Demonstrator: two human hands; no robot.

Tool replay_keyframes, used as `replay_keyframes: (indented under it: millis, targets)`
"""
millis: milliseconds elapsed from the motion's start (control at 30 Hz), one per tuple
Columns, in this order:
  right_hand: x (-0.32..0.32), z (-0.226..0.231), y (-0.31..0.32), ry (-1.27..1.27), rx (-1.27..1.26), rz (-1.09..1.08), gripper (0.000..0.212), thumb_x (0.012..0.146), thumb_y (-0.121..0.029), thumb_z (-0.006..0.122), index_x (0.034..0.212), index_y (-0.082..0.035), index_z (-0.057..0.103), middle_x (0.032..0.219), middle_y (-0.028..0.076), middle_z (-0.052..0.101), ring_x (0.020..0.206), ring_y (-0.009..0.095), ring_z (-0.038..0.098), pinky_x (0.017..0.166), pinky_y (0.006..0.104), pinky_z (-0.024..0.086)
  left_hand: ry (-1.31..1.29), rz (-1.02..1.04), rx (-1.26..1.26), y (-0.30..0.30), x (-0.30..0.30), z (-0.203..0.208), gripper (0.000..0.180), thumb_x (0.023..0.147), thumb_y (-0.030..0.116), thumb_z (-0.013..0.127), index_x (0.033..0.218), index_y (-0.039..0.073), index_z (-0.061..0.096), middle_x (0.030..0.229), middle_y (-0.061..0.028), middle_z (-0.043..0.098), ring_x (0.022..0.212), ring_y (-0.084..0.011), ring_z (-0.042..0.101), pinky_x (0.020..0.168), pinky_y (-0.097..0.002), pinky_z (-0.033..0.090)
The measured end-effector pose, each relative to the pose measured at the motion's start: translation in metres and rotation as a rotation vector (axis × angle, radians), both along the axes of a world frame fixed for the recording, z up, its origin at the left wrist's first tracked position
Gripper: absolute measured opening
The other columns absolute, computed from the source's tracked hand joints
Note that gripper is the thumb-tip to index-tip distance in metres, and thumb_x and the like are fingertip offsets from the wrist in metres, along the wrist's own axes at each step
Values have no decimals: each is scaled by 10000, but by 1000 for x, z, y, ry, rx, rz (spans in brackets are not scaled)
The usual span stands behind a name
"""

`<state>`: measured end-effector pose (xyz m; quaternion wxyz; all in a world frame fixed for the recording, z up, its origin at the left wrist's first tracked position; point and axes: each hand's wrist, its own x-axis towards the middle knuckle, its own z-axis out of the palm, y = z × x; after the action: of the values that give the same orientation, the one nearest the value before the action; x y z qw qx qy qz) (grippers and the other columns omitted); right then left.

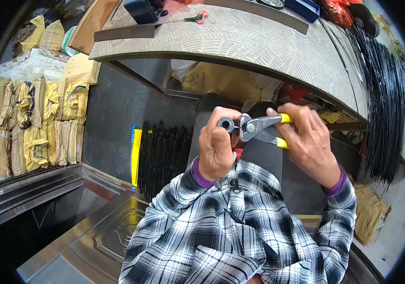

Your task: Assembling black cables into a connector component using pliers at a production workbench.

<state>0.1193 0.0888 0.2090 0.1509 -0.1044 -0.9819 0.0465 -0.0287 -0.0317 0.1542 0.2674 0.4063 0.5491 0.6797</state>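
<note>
In front of my chest, my left hand [216, 144] is closed around a dark tube [226, 124], its round hollow end facing up between thumb and fingers. My right hand [309, 142] grips end-cutting pliers [257, 126] with yellow-tipped handles. The pliers' metal head is right beside the tube, and a thin bit of metal shows between them. Whether the jaws bite on it I cannot tell. Something red shows just below the left hand, mostly hidden. The rest of the tube is covered by my fingers.
A bench [240, 38] with a patterned grey top spans ahead, bearing red-handled scissors [197, 18], a dark blue box [142, 10] and a red plastic bag [338, 13]. Black rods [377, 104] hang at the right; more black rods [164, 156] stand left. Yellow-wrapped bundles [36, 128] line the far left.
</note>
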Motion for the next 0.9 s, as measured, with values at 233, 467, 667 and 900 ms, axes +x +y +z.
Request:
replay_keyframes:
  millis: [233,467,667,900]
  targets:
    - [-5,18,-1,-84,376,-57,419,720,-104,560,1138,-83,560,1151,80,454,1057,226,486,934,401,376,-72,6,78,0,1,-1,563,918,520,253,944,16,504,676,10,493,520,-28,386,447,-178,293]
    - [-1,47,-4,-254,335,73,229,694,-95,568,907,-11,569,998,121,466,874,232,503,744,349,417,36,60,44,-10,7,2,581,910,526,264,1007,7,506,717,-3,516,558,-27,424,475,-163,324]
    - [8,14,6,-259,-156,222,246,616,-17,587,853,1,520,802,114,410,746,246,477,670,370,417,106,79,44,-11,14,-10,622,910,520,264,1083,-28,502,816,-53,554,597,-60,473,521,-193,384]
    - [18,18,10,-272,-645,192,361,639,35,589,993,2,521,976,145,485,926,282,496,772,370,418,-10,-217,21,-8,-4,-11,604,906,529,300,1057,-6,536,778,-24,493,575,-45,394,510,-191,316]
